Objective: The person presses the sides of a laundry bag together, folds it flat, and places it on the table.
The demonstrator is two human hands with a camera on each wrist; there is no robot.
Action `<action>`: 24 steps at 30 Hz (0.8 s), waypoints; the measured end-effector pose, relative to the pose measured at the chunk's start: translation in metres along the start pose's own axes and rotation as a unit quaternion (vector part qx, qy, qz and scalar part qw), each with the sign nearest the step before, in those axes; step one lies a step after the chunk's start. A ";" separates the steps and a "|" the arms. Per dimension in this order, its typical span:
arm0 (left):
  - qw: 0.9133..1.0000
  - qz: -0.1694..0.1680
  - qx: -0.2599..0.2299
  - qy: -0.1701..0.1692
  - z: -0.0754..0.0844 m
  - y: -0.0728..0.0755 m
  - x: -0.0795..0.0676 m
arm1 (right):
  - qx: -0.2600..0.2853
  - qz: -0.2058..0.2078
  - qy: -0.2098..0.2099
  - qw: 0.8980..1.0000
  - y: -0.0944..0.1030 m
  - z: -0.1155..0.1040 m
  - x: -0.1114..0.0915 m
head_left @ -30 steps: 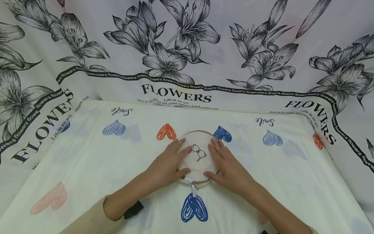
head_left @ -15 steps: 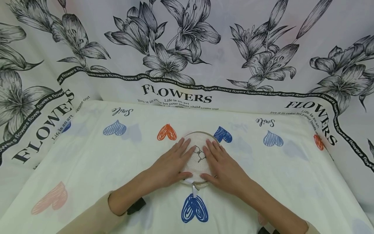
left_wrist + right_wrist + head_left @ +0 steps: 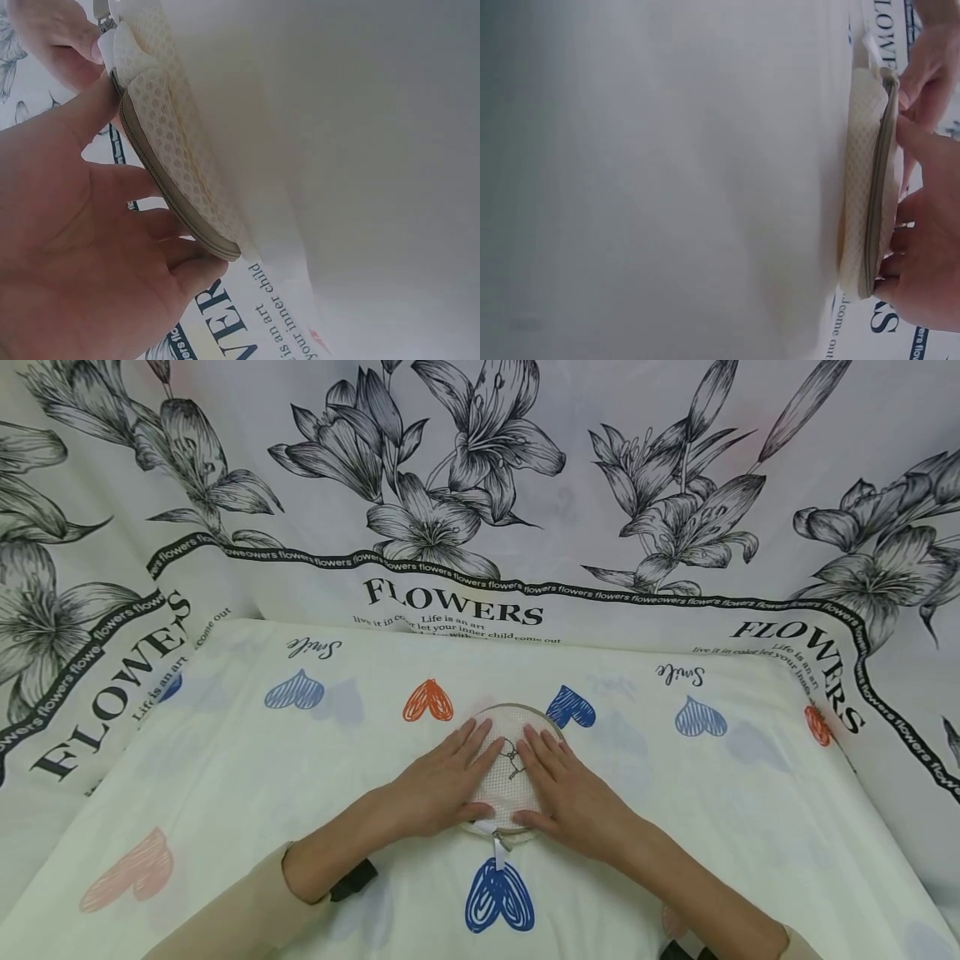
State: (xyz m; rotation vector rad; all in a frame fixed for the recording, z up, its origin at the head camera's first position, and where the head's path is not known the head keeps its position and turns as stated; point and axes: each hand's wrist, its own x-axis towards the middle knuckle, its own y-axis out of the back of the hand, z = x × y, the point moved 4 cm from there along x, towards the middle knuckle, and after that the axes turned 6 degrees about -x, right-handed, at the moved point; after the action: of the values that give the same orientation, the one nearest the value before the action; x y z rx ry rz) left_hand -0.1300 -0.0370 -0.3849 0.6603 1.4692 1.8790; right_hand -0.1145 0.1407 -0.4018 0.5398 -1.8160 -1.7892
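Observation:
A round cream mesh zip bag lies on the bed-like white surface, with a small black line drawing on its top that looks like spectacles. My left hand rests flat on its left side, fingers extended. On the right side lies my right hand, its fingers also straight and partly over the drawing. A brown zip runs round the bag's edge in the left wrist view. From the right wrist, the bag's mesh side shows as a thick band. A white zip tag hangs from the near edge.
The white cloth under the bag has printed hearts and "Smile" lettering. Behind it rises a floral curtain with "FLOWERS" print, which also continues along the left and right sides.
Both hands have moved inward over the bag, covering more of the drawing. The bag's far edge sits slightly lower, nearer to me.

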 end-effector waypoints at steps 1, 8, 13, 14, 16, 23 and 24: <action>1.000 -0.002 0.004 -0.002 0.000 0.000 0.000 | 0.001 -0.001 -0.001 1.000 0.000 0.000 0.000; 0.999 -0.013 0.029 -0.007 -0.002 -0.006 0.003 | -0.002 -0.011 -0.004 1.000 -0.005 0.000 0.000; 0.999 -0.029 0.035 0.004 -0.001 -0.009 0.006 | -0.004 -0.023 -0.009 1.000 -0.007 0.000 -0.001; 0.999 -0.032 0.035 0.007 -0.001 -0.009 0.006 | -0.002 -0.027 -0.010 1.000 -0.006 0.000 -0.001; 0.999 -0.037 0.036 0.011 0.000 -0.008 0.007 | 0.000 -0.032 -0.010 0.999 -0.006 -0.001 -0.001; 0.998 -0.044 0.037 0.013 0.002 -0.006 0.006 | -0.006 -0.042 -0.007 0.999 -0.008 -0.001 -0.001; 0.998 -0.043 0.040 0.012 0.003 -0.006 0.006 | -0.008 -0.042 -0.007 0.999 -0.008 -0.001 -0.001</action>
State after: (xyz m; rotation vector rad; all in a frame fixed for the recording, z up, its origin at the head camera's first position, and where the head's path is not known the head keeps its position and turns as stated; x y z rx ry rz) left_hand -0.1312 -0.0296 -0.3904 0.6028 1.5706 1.7768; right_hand -0.1140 0.1402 -0.4096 0.6054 -1.8109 -1.8660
